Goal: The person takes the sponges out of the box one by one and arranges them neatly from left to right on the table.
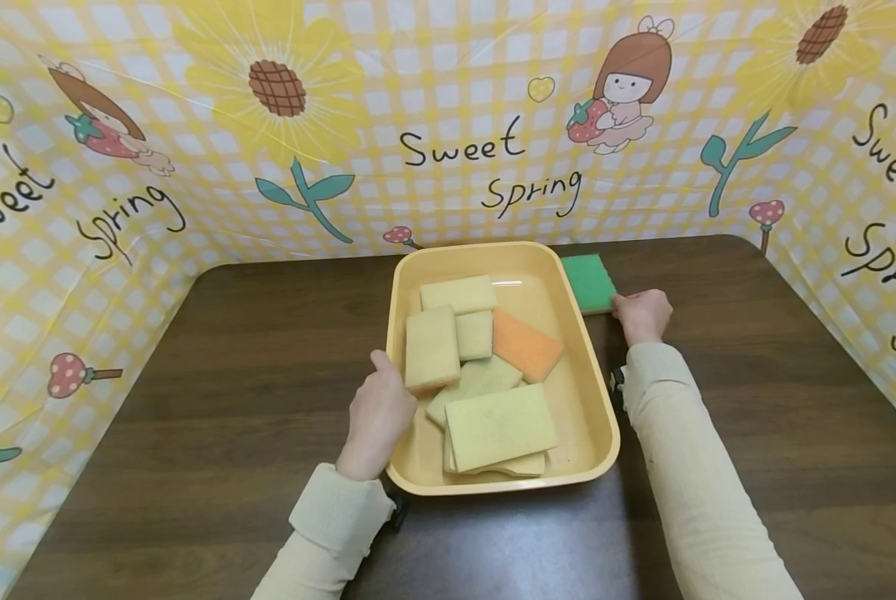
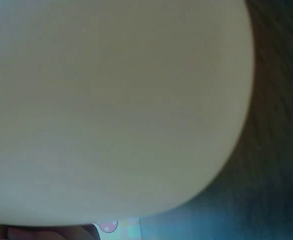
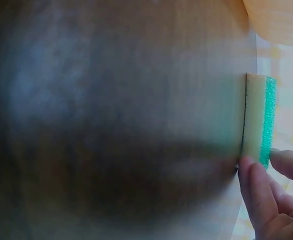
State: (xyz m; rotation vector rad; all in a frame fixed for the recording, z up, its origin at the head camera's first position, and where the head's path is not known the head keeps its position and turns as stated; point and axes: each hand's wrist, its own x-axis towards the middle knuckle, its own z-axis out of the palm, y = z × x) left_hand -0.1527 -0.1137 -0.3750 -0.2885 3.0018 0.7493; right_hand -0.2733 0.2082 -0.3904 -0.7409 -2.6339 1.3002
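A yellow plastic tray (image 1: 578,433) stands on the table, holding several pale yellow sponges (image 1: 502,425) and one orange sponge (image 1: 526,345). At its left side my left hand (image 1: 376,417) grips the rim, thumb on top. The left wrist view is filled by the blurred tray wall (image 2: 116,110), with fingers (image 2: 51,233) at its lower edge. Beyond the tray's right side, my right hand (image 1: 644,317) pinches the near right corner of a green-topped sponge (image 1: 588,282). The right wrist view shows this sponge (image 3: 256,117) edge-on, a cream layer beneath the green, between thumb and fingers.
The dark wooden table (image 1: 215,433) extends to both sides and in front of the tray. A yellow checked cloth (image 1: 448,100) with flowers and lettering hangs behind the table and along both sides.
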